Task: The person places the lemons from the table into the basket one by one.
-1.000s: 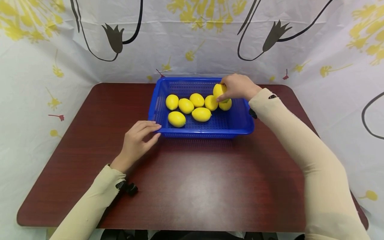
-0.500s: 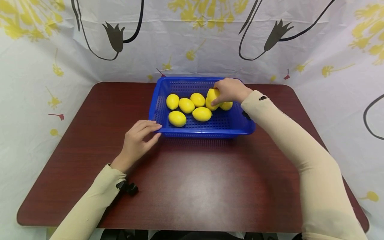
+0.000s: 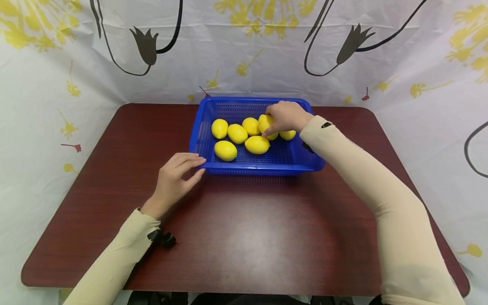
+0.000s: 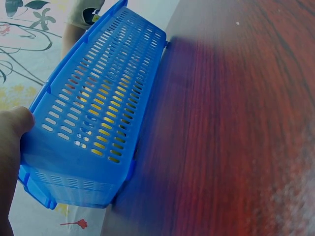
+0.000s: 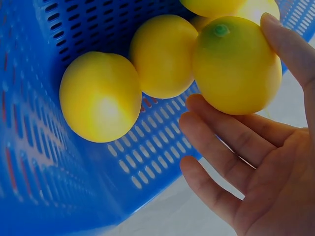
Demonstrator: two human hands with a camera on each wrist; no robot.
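A blue plastic basket (image 3: 259, 167) with slotted walls holds several yellow lemons, among them one lemon (image 3: 225, 151) near the front left. My right hand (image 3: 287, 115) reaches over the right half of the basket and grips a lemon (image 5: 238, 69) between thumb and fingers. In the right wrist view that lemon shows a green-tinged end, with another lemon (image 5: 165, 56) right beside it and one more lemon (image 5: 101, 96) farther left. My left hand (image 3: 173, 180) holds the basket's front left corner, fingertips over the rim and thumb against the outer wall.
The basket stands toward the back of a dark red-brown wooden table (image 3: 244, 237). Behind it hangs a white cloth (image 3: 244, 46) printed with yellow and grey plants. Both sleeves (image 3: 114, 254) are beige, with small black devices at the wrists.
My right hand has moved left and lower with its lemon, from the right end of the basket in among the other lemons. The left hand stays at the corner.
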